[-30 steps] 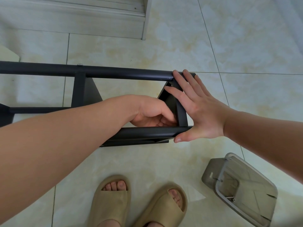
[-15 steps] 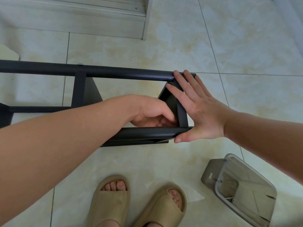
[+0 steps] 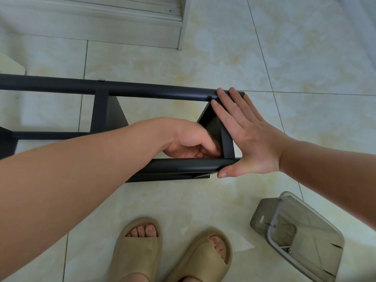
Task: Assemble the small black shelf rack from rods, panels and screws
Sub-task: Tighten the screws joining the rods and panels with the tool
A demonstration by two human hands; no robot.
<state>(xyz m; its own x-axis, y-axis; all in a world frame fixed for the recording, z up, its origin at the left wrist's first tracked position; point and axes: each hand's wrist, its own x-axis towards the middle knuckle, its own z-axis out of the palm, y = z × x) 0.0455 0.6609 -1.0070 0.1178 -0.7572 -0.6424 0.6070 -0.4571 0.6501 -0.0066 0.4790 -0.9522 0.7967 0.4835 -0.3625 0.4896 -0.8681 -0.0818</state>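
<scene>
At the bottom of the frame two tan foam slides [image 3: 173, 251] stand on the glossy cream floor tiles [image 3: 223, 58], and at lower right a grey translucent plastic box [image 3: 301, 237] lies tilted with a few small metal screws [image 3: 285, 248] in it.

Just above, across the middle, the black shelf rack [image 3: 101, 110] lies on its side on the floor. Its near rod [image 3: 183, 164] and far rod [image 3: 152, 91] are smooth, matte, round tubes running left to right, and flat thin panels cross between them.

The step in hand looks like seating the end panel [image 3: 215, 127] at the rods' right ends. The left hand [image 3: 189, 141] reaches inside the frame, its fingers curled behind that panel; whether its grip closes on a screw or a nut I cannot tell, as the fingertips are hidden. The right hand [image 3: 246, 135] is spread flat with no grip on anything, palm pressed on the panel's outer face, fingertips on the far rod and thumb by the near rod's end.

The next move probably calls for steady counter-pressure while a fastener is threaded, keeping the holes lined up.

Farther up, a silver screw head [image 3: 101, 79] sits on the far rod, and pale wooden furniture [image 3: 122, 23] fills the upper left.
</scene>
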